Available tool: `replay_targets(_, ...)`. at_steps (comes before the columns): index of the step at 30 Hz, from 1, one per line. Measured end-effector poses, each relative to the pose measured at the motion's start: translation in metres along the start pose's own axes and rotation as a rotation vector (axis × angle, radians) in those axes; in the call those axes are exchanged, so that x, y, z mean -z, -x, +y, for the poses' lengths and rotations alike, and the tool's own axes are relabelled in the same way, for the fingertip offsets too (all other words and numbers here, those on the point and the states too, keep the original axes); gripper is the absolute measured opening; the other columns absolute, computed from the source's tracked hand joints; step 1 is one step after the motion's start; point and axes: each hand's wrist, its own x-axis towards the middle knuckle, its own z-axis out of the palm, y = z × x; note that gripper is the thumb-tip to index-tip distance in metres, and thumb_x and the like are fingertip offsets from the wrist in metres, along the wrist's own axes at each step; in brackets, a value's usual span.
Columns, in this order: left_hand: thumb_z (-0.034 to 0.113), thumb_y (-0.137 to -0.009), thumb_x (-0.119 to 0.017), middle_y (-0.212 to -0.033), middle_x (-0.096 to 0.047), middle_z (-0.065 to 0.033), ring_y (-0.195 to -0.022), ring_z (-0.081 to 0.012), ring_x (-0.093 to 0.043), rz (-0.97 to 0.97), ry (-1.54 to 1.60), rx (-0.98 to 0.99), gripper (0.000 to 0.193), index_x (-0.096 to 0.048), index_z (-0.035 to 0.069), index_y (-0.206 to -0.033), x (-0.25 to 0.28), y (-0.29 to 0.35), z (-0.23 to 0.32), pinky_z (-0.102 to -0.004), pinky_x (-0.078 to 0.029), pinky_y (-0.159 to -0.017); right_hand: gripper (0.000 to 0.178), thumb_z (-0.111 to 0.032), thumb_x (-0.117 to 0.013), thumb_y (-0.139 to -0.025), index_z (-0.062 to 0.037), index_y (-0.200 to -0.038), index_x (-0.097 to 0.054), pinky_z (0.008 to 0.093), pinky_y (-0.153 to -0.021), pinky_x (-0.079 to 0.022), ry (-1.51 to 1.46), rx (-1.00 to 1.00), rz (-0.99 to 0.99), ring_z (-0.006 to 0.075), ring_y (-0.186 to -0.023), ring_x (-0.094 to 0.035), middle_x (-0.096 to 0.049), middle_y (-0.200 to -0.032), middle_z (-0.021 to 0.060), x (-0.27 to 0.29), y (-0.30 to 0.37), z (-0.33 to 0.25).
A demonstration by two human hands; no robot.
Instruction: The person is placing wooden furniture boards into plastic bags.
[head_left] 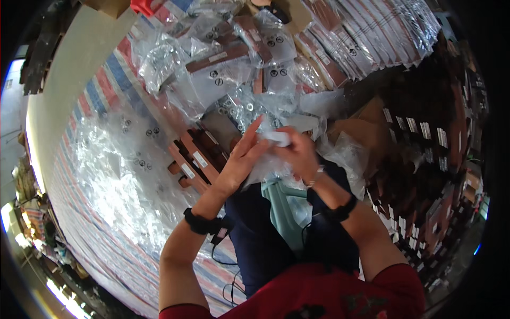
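My right hand (pixel 300 155) is closed around a small white piece (pixel 278 139), smeared by motion, perhaps a folded slip or a sticker roll. Beside it, my left hand (pixel 245 162) has its fingers stretched out, with the fingertips close to that white piece. Beneath both hands hangs a thin clear plastic bag (pixel 261 171), partly hidden by them. To the left of my left hand lie brown bars (pixel 194 159) with white labels. Just beyond my hands, small metal parts in clear bags (pixel 249 107) are heaped.
A pile of empty-looking clear bags (pixel 125 175) covers the striped sheet (pixel 101 87) at left. Bagged brown pieces (pixel 218 57) lie at the far side, with wrapped stacks (pixel 366 34) at far right. Dark labelled pieces (pixel 425 133) fill the right. Between my legs is a green seat (pixel 284 212).
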Motion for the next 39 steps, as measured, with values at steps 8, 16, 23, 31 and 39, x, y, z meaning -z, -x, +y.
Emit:
replay_targets(8,0.030,-0.090,-0.062,-0.114,-0.062,-0.0097,-0.085,-0.0135,-0.060,-0.055,-0.277,0.208,0.070,-0.027,0.013,-0.147,0.050,-0.082,-0.083,-0.0280,-0.052,-0.071,0.049,-0.023,-0.072,-0.073,-0.0130,-0.120,-0.059,0.0436,-0.092,-0.045,1.135,-0.933,0.061,0.0355,-0.107,-0.057,-0.062,-0.113,0.0142,0.215,0.156,0.098)
replay_targets(16,0.041,-0.085,-0.068,-0.124,-0.054,-0.0134,-0.101,-0.0240,-0.061,0.253,-0.090,0.294,0.086,-0.018,0.011,-0.148,0.075,-0.196,-0.090,-0.0358,-0.052,-0.081,0.051,-0.015,-0.067,-0.082,-0.0030,-0.129,-0.050,0.0340,-0.098,-0.042,-0.003,-0.429,0.481,0.0302,-0.117,-0.053,-0.051,-0.130,0.0201,0.174,0.162,0.061)
replay_targets(23,0.049,-0.076,-0.074,-0.135,-0.040,-0.0171,-0.125,-0.0348,-0.041,0.336,0.266,0.247,0.103,-0.015,-0.002,-0.144,0.057,-0.329,-0.097,-0.0451,-0.039,-0.101,0.042,-0.013,-0.063,-0.078,0.0002,-0.117,-0.057,0.0449,-0.100,-0.037,0.633,-0.110,0.078,0.0383,-0.117,-0.050,-0.055,-0.125,0.0207,0.127,0.107,-0.017)
replay_targets(31,0.038,-0.077,-0.077,-0.109,-0.057,-0.0097,-0.084,-0.0272,-0.061,0.633,0.529,0.206,0.059,-0.052,0.005,-0.119,0.056,-0.404,-0.113,-0.0389,-0.055,-0.071,0.039,-0.013,-0.066,-0.073,-0.0004,-0.110,-0.060,0.0453,-0.097,-0.039,0.635,-0.161,0.037,0.0391,-0.112,-0.052,-0.057,-0.121,0.0194,0.131,0.086,-0.026)
replay_targets(39,0.030,-0.083,-0.070,-0.109,-0.059,-0.0078,-0.086,-0.0235,-0.063,0.199,0.634,0.102,0.046,-0.053,0.007,-0.119,0.083,-0.277,-0.043,-0.0376,-0.057,-0.071,0.038,-0.016,-0.064,-0.079,-0.0017,-0.114,-0.060,0.0441,-0.097,-0.040,0.629,-0.038,0.078,0.0379,-0.112,-0.053,-0.059,-0.120,0.0175,0.132,0.096,-0.019)
